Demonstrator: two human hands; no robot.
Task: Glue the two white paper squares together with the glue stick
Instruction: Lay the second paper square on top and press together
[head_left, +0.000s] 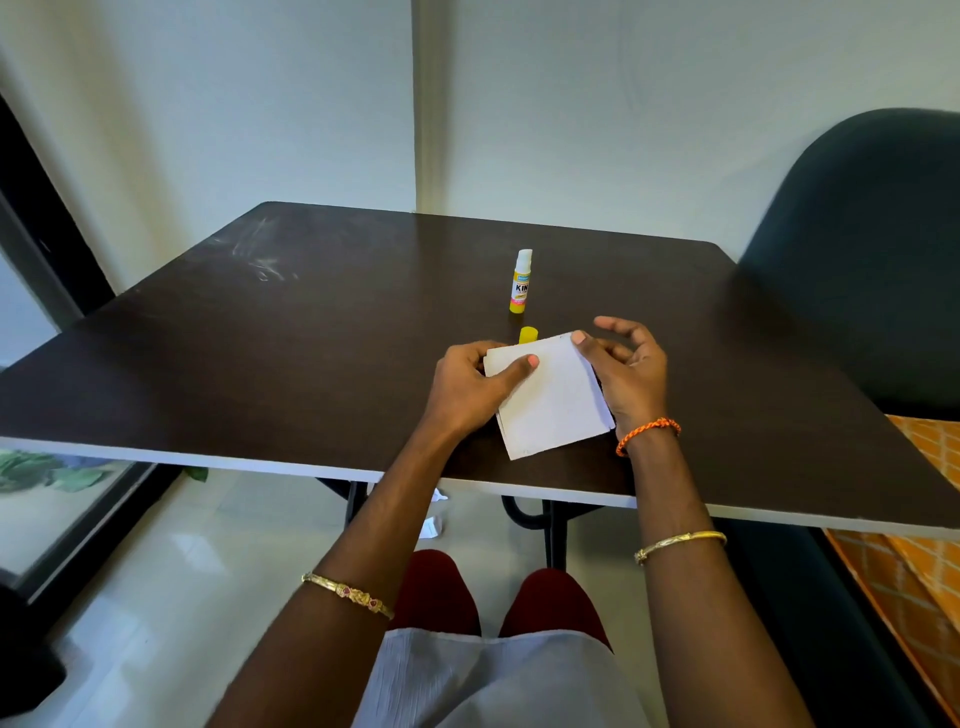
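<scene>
The white paper squares (553, 402) lie stacked one on the other, slightly above or on the dark table (260, 353), near its front edge. My left hand (467, 387) pinches their upper left corner, thumb on top. My right hand (626, 371) holds the upper right corner and right edge, where a second sheet's edge shows. The glue stick (521, 280) stands upright and uncapped behind the paper, its white tip exposed. Its yellow cap (528, 335) lies just behind the paper's top edge.
A dark padded chair (872, 249) stands at the table's right. An orange patterned cloth (914, 519) lies below it. Scraps of white paper (431, 525) are on the floor under the table. A wall runs behind the table, a glass door at left.
</scene>
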